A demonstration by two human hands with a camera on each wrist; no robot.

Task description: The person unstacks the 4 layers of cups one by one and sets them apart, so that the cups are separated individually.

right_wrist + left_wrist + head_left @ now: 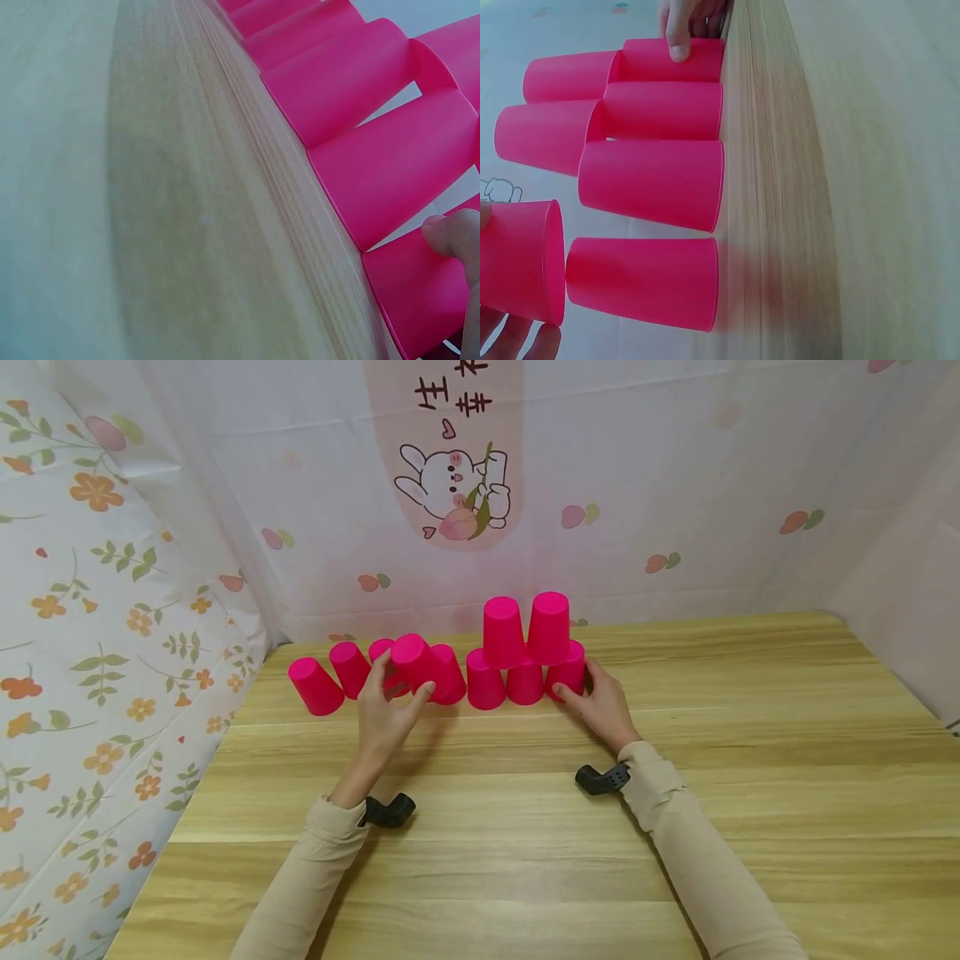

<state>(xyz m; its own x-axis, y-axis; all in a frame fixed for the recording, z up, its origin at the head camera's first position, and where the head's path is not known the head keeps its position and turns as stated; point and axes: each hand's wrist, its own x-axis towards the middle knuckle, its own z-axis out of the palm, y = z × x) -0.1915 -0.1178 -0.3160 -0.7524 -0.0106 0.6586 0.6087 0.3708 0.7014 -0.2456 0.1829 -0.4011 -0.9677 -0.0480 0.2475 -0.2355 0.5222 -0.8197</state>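
Note:
My left hand grips an upside-down pink plastic cup between thumb and fingers, tilted and raised off the table. In the left wrist view, that held cup has its rim right by the top of a standing cup; whether they touch I cannot tell. To the right, two cups, an upper left one and an upper right one, rest on a row of three upturned cups. My right hand holds the row's rightmost cup, thumb in front and fingers behind.
Left of my left hand, more upturned pink cups stand on the wooden table, among them an outermost cup and a second cup. A printed curtain hangs behind, and a floral cloth covers the left side.

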